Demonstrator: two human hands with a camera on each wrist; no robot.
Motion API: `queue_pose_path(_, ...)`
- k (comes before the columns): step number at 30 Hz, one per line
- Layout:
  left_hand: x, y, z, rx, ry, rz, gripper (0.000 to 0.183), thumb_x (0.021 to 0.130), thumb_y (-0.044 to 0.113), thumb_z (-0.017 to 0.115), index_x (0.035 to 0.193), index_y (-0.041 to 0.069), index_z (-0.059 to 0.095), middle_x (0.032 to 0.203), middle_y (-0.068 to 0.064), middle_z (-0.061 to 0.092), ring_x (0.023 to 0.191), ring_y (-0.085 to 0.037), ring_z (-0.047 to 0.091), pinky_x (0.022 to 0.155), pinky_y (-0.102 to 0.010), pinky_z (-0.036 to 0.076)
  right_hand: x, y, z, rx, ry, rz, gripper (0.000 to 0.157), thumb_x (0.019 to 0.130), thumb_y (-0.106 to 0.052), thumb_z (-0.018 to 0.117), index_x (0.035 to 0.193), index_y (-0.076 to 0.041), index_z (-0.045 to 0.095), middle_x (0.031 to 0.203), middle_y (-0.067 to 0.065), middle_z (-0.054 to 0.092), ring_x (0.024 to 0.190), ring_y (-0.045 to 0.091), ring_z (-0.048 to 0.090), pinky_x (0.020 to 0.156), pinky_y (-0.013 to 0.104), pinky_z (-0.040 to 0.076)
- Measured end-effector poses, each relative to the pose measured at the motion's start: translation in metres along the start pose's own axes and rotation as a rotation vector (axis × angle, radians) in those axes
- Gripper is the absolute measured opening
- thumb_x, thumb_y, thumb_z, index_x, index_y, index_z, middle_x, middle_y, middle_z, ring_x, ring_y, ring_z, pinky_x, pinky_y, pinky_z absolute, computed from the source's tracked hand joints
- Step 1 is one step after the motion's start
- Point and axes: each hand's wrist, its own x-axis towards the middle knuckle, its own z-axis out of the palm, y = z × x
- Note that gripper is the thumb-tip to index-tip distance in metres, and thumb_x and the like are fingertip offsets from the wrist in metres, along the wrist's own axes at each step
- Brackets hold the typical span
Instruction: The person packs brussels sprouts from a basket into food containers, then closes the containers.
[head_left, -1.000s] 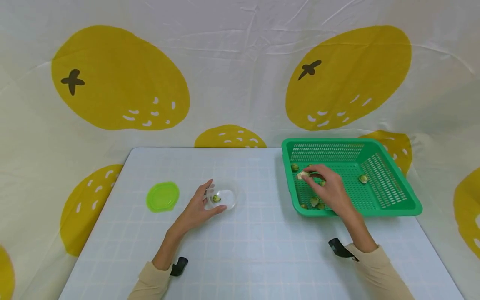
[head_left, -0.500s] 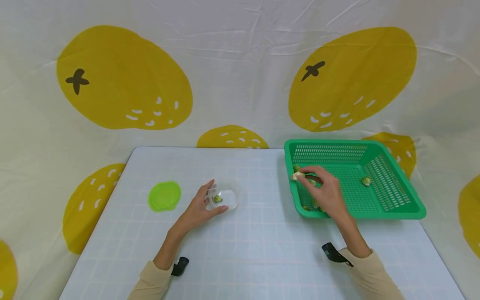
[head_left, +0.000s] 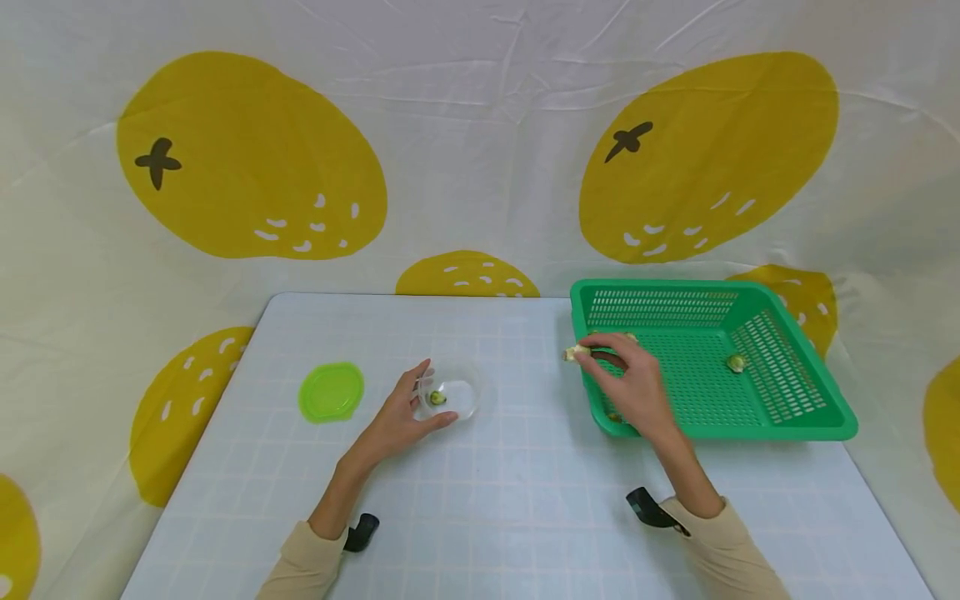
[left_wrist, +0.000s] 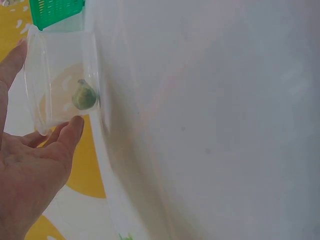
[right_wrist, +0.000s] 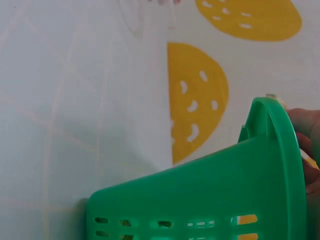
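My left hand (head_left: 395,421) holds a small clear plastic cup (head_left: 462,400) on the table, thumb on its near side and fingers round its far side. Inside the cup lies one Brussels sprout (left_wrist: 85,96). Between right thumb and fingertips I pinch another sprout (head_left: 576,353), pale side outward. That right hand (head_left: 636,385) is above the left rim of a green plastic basket (head_left: 757,433). A loose sprout (head_left: 737,363) lies on the basket's right side; others are partly hidden by the hand. In the right wrist view the basket wall covers most of the hand.
A bright green lid (head_left: 331,392) lies flat left of the cup. A pale checked cloth (head_left: 510,500) covers the table. Behind it hangs a white sheet with yellow fruit prints (head_left: 480,279).
My right hand has moved left with the pinched sprout, from over the basket's inside to its left rim. The left hand and cup stay in place.
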Motion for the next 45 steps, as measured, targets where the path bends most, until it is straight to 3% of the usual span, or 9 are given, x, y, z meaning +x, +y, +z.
queue_pose_path(7,0.0,0.001,0.0,0.004,0.004,-0.016,0.106,0.085,0.04,0.086,0.164,0.011,0.02,0.165,-0.015,0.026,0.153,-0.032,0.026,0.12,-0.049,0.032,0.003,-0.007,0.013,0.037,-0.026,0.039,0.019,0.091,0.007,0.073,0.11,0.01,0.07,0.108,0.022,0.069,0.098,0.036,0.069,0.089,0.025,0.059)
queue_pose_path(15,-0.001,0.003,-0.002,0.0,0.009,-0.024,0.106,0.085,0.039,0.086,0.164,0.01,0.02,0.165,-0.015,0.026,0.153,-0.032,0.027,0.12,-0.049,0.032,0.009,-0.014,0.031,0.088,-0.057,0.027,0.018,0.092,0.006,0.072,0.11,0.01,0.07,0.108,0.023,0.068,0.102,0.035,0.067,0.092,0.044,0.058)
queue_pose_path(22,0.0,0.002,-0.002,-0.007,0.007,-0.024,0.108,0.085,0.039,0.086,0.164,0.011,0.019,0.165,-0.015,0.026,0.153,-0.031,0.026,0.12,-0.047,0.031,0.014,-0.019,0.047,0.093,-0.07,0.012,0.017,0.092,0.006,0.073,0.108,0.009,0.071,0.106,0.023,0.069,0.102,0.037,0.067,0.093,0.051,0.057)
queue_pose_path(29,0.0,0.003,-0.001,-0.002,0.013,-0.031,0.108,0.085,0.039,0.086,0.164,0.01,0.019,0.165,-0.015,0.025,0.153,-0.032,0.026,0.12,-0.049,0.032,0.017,0.013,0.071,0.076,-0.119,0.009,0.017,0.094,-0.013,0.077,0.11,-0.006,0.074,0.107,0.004,0.071,0.102,0.018,0.068,0.093,0.033,0.059)
queue_pose_path(40,0.0,0.004,0.003,-0.002,0.023,-0.041,0.107,0.086,0.04,0.085,0.164,0.01,0.019,0.165,-0.018,0.025,0.152,-0.036,0.027,0.119,-0.053,0.032,0.015,0.014,0.105,0.112,-0.185,-0.011,0.019,0.093,-0.01,0.077,0.111,-0.004,0.073,0.107,0.005,0.071,0.102,0.02,0.068,0.092,0.037,0.059)
queue_pose_path(45,-0.001,0.005,0.003,-0.006,0.027,-0.042,0.108,0.084,0.041,0.086,0.164,0.01,0.02,0.166,-0.017,0.025,0.152,-0.035,0.028,0.119,-0.052,0.032,0.014,0.013,0.121,0.146,-0.226,-0.058,0.02,0.093,-0.006,0.077,0.111,-0.001,0.072,0.107,0.008,0.07,0.102,0.023,0.068,0.091,0.04,0.06)
